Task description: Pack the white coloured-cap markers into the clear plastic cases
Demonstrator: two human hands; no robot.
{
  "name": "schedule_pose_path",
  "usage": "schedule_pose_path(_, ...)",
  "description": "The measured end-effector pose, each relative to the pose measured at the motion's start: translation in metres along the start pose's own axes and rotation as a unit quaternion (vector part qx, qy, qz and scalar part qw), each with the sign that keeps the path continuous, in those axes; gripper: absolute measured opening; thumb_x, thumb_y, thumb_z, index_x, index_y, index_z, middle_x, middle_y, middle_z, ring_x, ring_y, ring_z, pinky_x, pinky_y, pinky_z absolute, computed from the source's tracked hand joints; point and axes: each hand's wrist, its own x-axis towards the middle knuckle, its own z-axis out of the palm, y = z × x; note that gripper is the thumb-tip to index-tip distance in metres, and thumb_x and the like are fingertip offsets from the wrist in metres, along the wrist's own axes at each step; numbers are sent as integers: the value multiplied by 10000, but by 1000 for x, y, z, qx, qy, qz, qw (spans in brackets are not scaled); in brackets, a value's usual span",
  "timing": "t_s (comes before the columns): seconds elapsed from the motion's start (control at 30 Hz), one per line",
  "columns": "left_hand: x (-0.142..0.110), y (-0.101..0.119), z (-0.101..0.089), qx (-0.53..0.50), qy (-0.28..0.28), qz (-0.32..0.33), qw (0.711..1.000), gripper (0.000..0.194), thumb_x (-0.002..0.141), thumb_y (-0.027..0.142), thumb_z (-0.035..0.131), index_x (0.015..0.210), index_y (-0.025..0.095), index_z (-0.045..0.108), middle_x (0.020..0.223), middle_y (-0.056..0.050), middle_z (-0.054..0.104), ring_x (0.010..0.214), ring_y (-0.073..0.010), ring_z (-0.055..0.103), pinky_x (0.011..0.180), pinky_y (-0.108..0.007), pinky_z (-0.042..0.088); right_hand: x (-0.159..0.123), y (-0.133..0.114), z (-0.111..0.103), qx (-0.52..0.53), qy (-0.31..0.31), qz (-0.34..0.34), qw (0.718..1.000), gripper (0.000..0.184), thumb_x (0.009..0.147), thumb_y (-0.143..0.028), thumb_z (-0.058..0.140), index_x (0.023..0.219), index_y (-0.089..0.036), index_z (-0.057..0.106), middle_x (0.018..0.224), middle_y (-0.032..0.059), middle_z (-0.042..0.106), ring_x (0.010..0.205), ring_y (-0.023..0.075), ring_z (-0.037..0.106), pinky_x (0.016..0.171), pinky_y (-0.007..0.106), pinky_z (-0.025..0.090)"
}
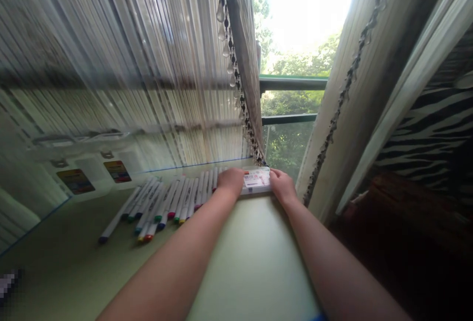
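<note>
Both arms reach to the far right part of the table, where a small white box (257, 178) with a printed label lies flat. My left hand (231, 182) is closed round the box's left end. At its right end my right hand (283, 185) grips it, thumb toward the top edge. Several white marker pens (162, 202) with coloured tips lie side by side to the left of my left hand, some on top of others. The nearest pens are partly hidden behind that hand.
Clear plastic cases (92, 170) with orange and dark labels stand at the back left of the pale green table (254, 257). A string curtain (148, 64) hangs behind. Another curtain (332, 89) hangs beside the table's right edge, by a window. Something pixelated sits at the left edge.
</note>
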Motion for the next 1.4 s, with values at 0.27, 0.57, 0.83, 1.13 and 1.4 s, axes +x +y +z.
schedule_pose_path(0.27, -1, 1, -16, 22, -65, -23, 997, 357, 857, 272, 408, 998, 147, 711, 1078, -198, 667, 1018, -325, 624, 816, -389, 483, -5, -6, -1, -41, 4, 14, 999, 455, 816, -307, 411, 1200, -175, 615, 1098, 117, 678, 1037, 265, 615, 891, 343, 453)
schedule_pose_path(0.57, -42, -32, -36, -146, 28, -81, 986, 432, 820, 402, 496, 1186, 199, 606, 1184, -117, 638, 1083, -255, 598, 879, -325, 457, -2, 5, 2, -34, -4, -28, 999, 577, 845, -437, 333, 1250, -90, 554, 1161, 167, 634, 1087, 275, 579, 932, 370, 426)
schedule_pose_path(0.83, -102, -132, -103, -318, 238, -123, 910, 316, 793, 359, 564, 1002, 148, 671, 876, -100, 715, 831, -193, 656, 761, -280, 477, -26, -13, -2, -51, 170, -281, 943, 583, 823, -544, 326, 1099, -124, 620, 1110, 176, 634, 1090, 305, 542, 963, 466, 382)
schedule_pose_path(1.13, -182, -242, -158, -438, 365, -180, 802, 285, 811, 327, 466, 890, 139, 664, 872, -84, 710, 730, -158, 651, 614, -245, 476, -106, -155, 42, 156, -8, -318, 935, 454, 792, -568, 431, 970, -211, 647, 953, 98, 656, 819, 226, 601, 724, 371, 477)
schedule_pose_path(1.4, -214, -290, -154, -441, 365, -235, 786, 277, 805, 330, 469, 872, 137, 657, 932, -89, 704, 831, -170, 642, 675, -264, 484, -191, -279, 151, 346, -183, -287, 874, 491, 804, -533, 433, 1058, -150, 606, 1061, 127, 648, 926, 234, 590, 814, 385, 458)
